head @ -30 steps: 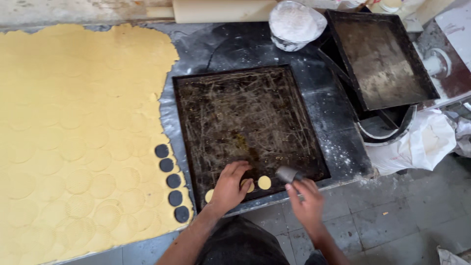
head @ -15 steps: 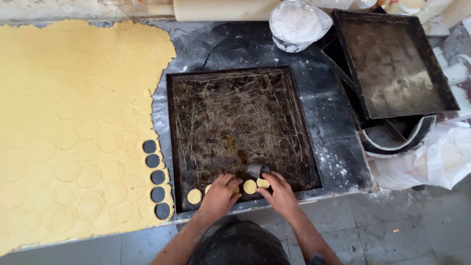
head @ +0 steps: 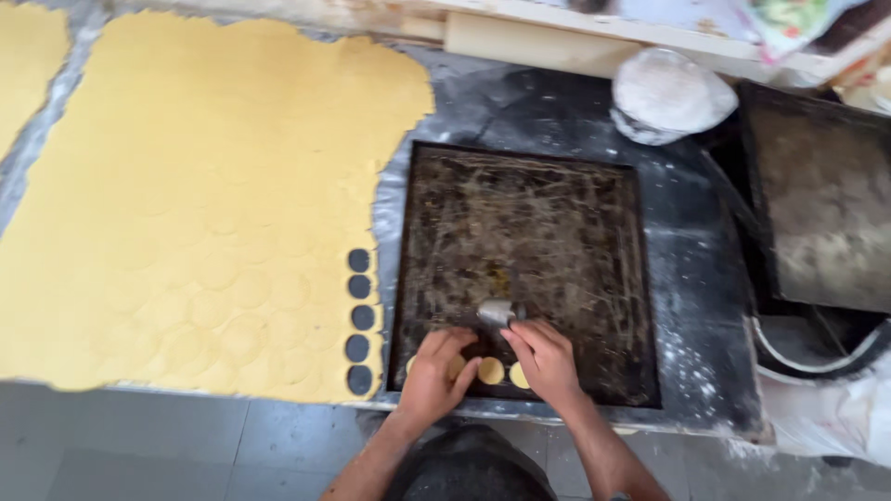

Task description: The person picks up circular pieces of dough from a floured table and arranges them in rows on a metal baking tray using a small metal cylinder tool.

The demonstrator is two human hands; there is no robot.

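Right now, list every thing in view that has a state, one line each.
Dough sheet: rolled flat, five rounds cut out.
Baking tray: scratched, mostly bare.
Dough rounds: lying flat on tray.
Metal cutter: held in right hand.
Left hand: resting on a round.

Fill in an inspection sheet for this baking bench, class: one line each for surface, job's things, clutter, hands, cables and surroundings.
Surface: dark worktop, dusted with flour.
Job's things: dark scratched baking tray with a few dough rounds along its near edge; rolled yellow dough sheet with a column of five round holes at its right edge; small metal cutter.
Clutter: tied white bag; rolling pin; second tray at right.
Hands: left hand rests on a dough round at the tray's near edge; right hand beside it, fingertips at the cutter.
Cables: nothing seen.
Surroundings: grey tiled floor.
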